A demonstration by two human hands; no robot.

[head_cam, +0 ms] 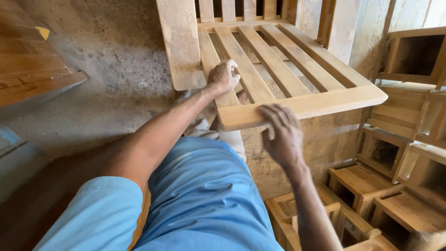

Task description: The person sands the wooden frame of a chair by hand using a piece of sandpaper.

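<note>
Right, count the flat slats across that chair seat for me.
5 slats on the chair seat: one under the left hand, a second beside it, a third in the middle, a fourth next, a fifth at the right edge, partly frame perhaps.

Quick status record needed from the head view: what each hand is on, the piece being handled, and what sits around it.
left hand: rests on a slat of the chair seat, fingers curled over its edge
right hand: fingers spread on the front rail, not closed around it
chair seat: pale wooden slatted frame, tilted, with a broad armrest at its left
surroundings: stacked wooden frames at right; concrete floor
clothing: blue shirt
</note>
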